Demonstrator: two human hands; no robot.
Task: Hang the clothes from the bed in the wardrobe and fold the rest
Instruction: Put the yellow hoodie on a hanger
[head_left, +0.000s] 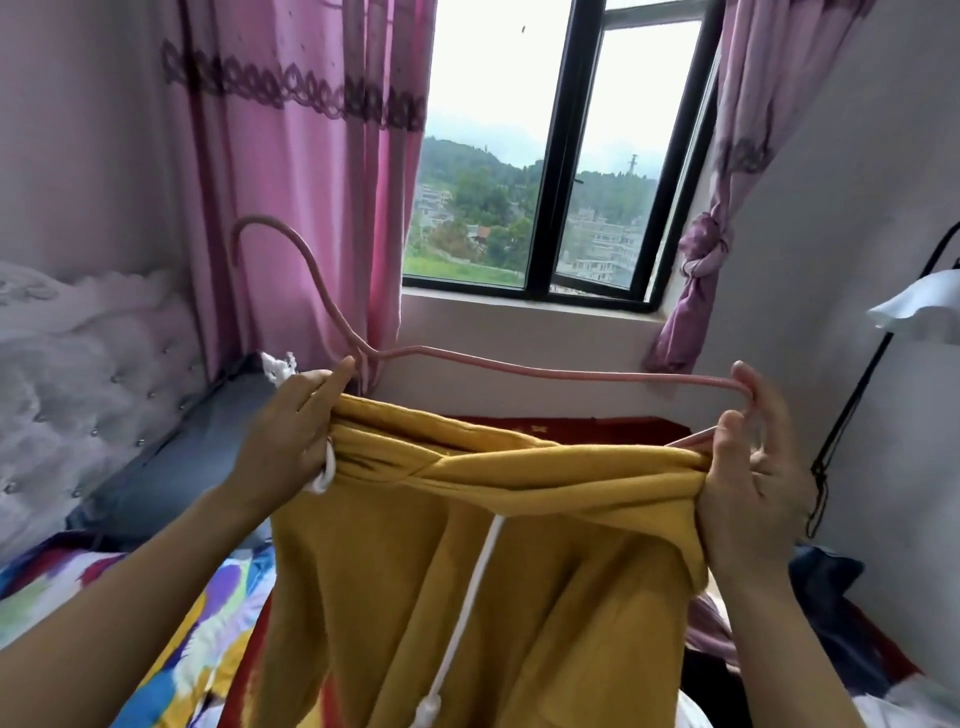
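Black-framed window (566, 156) up betw. left hand (291, 431) & right hand (753, 483), hills + bldgs outside. Pink curtain (291, 182) above left hand; knotted curtain (698, 260) above right hand. Tufted headboard (78, 374), grey pillow (171, 467) left of left hand.

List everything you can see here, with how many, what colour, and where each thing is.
garment: one, mustard yellow, centre, held between both hands
drawstring: one, white, down garment's front
hanger: one, pink, above garment, hook upper left
curtains: two, pink, flanking window; right one knotted
window: one, black frame, back centre
headboard: one, white, far left
pillow: one, grey, left of garment
bedcover: one, multicoloured, lower left
left hand: one, grips garment's left edge
right hand: one, pinches garment's right edge, fingers round hanger end
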